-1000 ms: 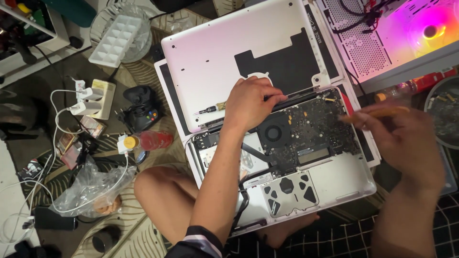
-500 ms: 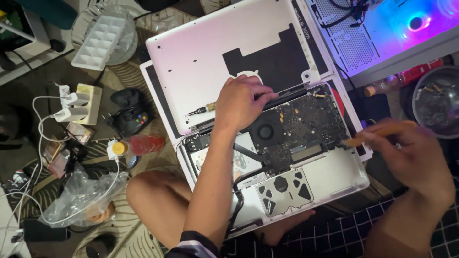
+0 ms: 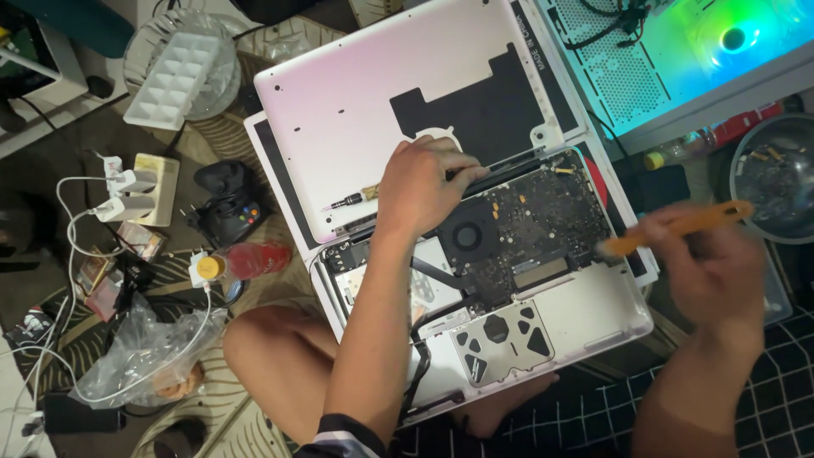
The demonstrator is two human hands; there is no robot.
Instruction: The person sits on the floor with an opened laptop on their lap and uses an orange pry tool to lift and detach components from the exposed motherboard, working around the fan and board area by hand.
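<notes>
The right hand (image 3: 721, 271) has swung out past the opened laptop's (image 3: 585, 314) right edge, fingers closed on an orange tool (image 3: 678, 227), blurred, its tip near the circuit board (image 3: 526, 229). The left hand (image 3: 420, 187) stays pressed, fingers curled, on the hinge edge. Beyond lies the removed bottom cover (image 3: 356, 110), a small screwdriver (image 3: 348, 202) on it; farther left, a game controller (image 3: 227, 210) and an ice tray (image 3: 170, 80).

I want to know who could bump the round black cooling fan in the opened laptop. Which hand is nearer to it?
Left. The left hand rests on the laptop's back edge just up-left of the cooling fan; the right hand, holding an orange tool, is beyond the laptop's right edge.
</notes>
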